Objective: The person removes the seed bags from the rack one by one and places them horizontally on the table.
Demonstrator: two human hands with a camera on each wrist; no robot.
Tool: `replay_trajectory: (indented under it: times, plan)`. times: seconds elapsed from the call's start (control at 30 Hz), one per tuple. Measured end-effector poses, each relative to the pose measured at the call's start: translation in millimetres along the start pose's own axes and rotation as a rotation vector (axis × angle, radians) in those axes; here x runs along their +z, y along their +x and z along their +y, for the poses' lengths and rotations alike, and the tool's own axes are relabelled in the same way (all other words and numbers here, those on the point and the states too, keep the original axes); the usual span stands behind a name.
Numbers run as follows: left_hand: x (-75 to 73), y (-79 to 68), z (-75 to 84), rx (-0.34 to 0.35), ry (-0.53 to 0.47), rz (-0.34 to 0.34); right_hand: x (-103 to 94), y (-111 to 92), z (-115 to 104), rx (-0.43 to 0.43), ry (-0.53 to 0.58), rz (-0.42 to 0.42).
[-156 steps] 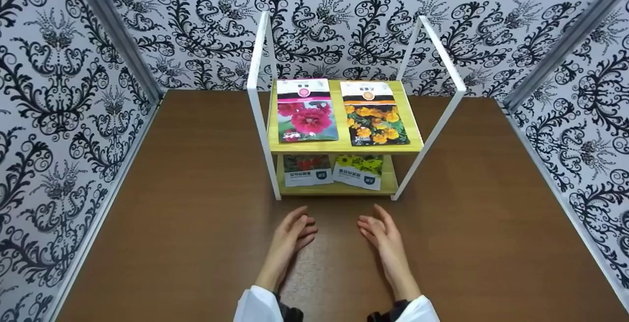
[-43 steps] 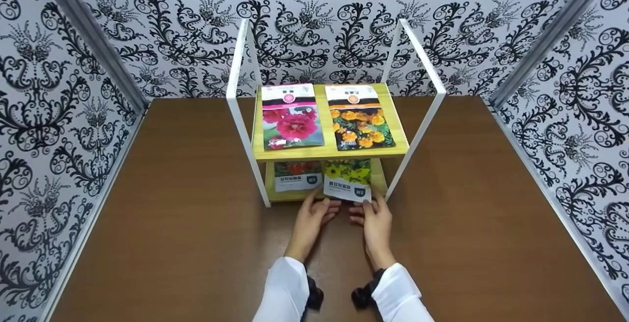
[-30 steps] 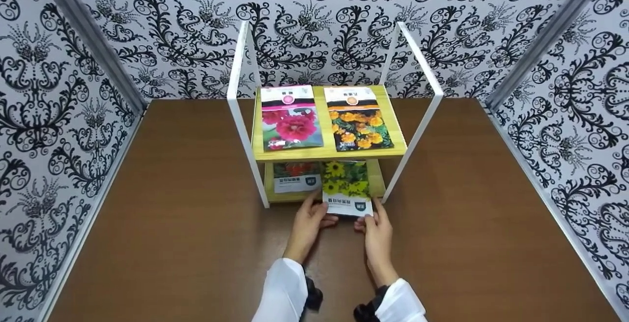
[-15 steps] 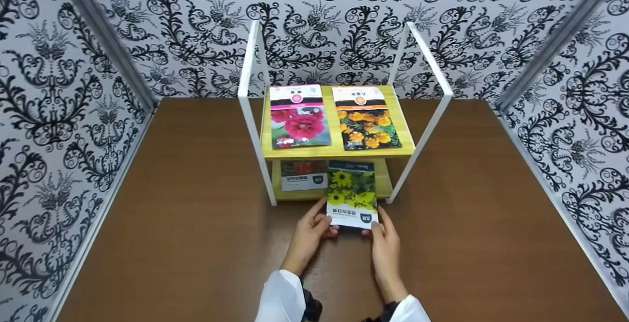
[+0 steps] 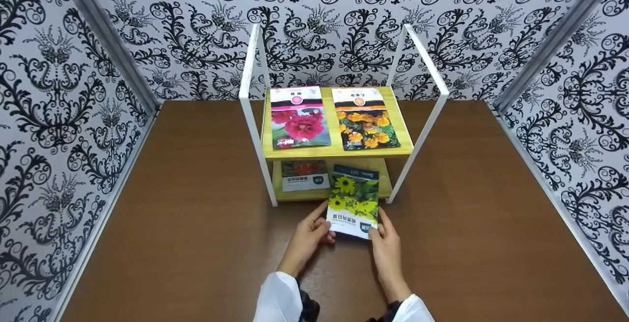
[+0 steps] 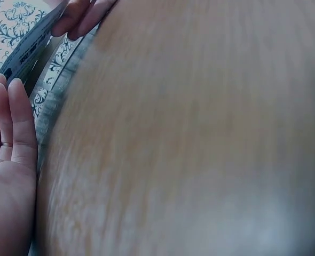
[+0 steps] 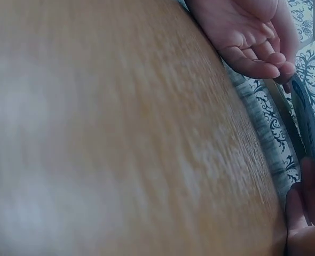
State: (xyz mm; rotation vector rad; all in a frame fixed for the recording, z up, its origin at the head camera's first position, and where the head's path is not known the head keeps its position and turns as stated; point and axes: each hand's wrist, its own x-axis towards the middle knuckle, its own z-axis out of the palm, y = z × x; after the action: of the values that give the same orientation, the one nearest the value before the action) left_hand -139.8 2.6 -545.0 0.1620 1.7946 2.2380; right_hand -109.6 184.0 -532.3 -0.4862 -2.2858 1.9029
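Note:
A seed packet with yellow flowers [image 5: 354,201] is held in front of the shelf's lower level, tilted, its dark top edge farther from me. My left hand [image 5: 307,241] pinches its lower left side, and my right hand [image 5: 385,250] pinches the lower right corner. In the left wrist view the packet [image 6: 32,45] shows edge-on between both hands. The right wrist view likewise shows the packet [image 7: 307,122] from its edge. Behind it, a red-flower packet [image 5: 304,177] lies on the lower shelf board at the left.
A two-level shelf [image 5: 339,154] with white metal frames stands on the brown table [image 5: 196,214]. On its upper board lie a pink-flower packet [image 5: 302,120] and an orange-flower packet [image 5: 368,120], side by side. Patterned walls [image 5: 319,17] enclose the table at the back and sides.
The yellow-flower packet has come off the lower shelf board toward me, gripped by both hands. In the last half second it moved slightly nearer and turned a little. The other packets stay in place.

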Motion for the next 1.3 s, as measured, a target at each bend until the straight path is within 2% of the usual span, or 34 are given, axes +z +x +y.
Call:
replay_trajectory:
  times: [0.17, 0.27, 0.47, 0.73, 0.9, 1.03, 1.23, 1.3]
  plan:
    - [0.3, 3.3, 1.7, 0.0, -0.013, -0.04, -3.6, 1.6, -1.0, 0.008, 0.011, 0.013]
    - [-0.5, 0.3, 0.3, -0.021, -0.023, -0.065, -4.9, -2.0, 1.3, 0.03, 0.045, 0.01]
    - [-1.5, -8.2, -6.3, 0.004, -0.049, -0.076, -4.0, -8.8, 6.0, 0.066, 0.101, -0.014]
    - [1.6, -12.7, -3.2, -0.014, -0.027, -0.04, -7.3, -5.2, 5.6, 0.091, 0.031, -0.009]
    - [-3.3, -21.6, 3.7, -0.054, 0.017, -0.011, -3.6, -13.2, 4.1, 0.1, 0.046, -0.018]
    - [-5.7, -28.5, 8.3, -0.074, 0.014, 0.006, -1.3, -17.0, 2.3, 0.124, 0.034, -0.035]
    - [-0.3, -33.8, 2.9, -0.127, 0.012, 0.021, -9.2, -19.6, 3.7, 0.14, 0.019, -0.033]
    - [-0.5, -35.5, 0.8, -0.11, 0.021, 0.02, -9.4, -21.5, 4.7, 0.141, 0.033, -0.038]
